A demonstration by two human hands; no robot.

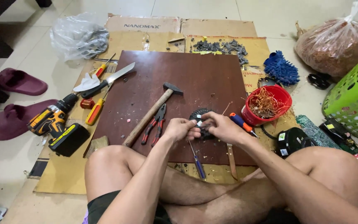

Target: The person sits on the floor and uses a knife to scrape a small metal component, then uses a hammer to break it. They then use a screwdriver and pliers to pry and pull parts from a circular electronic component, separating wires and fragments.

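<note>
I sit cross-legged on the floor before a dark brown board [195,76]. Both hands meet over a small round black fan-like part [198,114] at the board's near edge. My left hand [181,129] pinches its near side. My right hand [223,127] grips it from the right, fingers curled around a small pale piece. A blue-handled screwdriver [197,162] lies just under my hands, and a wooden-handled tool [232,159] lies beside it.
A hammer [152,114] and red pliers [156,123] lie on the board. At left are a knife [108,79], yellow screwdrivers [95,111] and a cordless drill [54,124]. A red bowl of copper wire [268,103], a green basket [353,95] and bags stand right.
</note>
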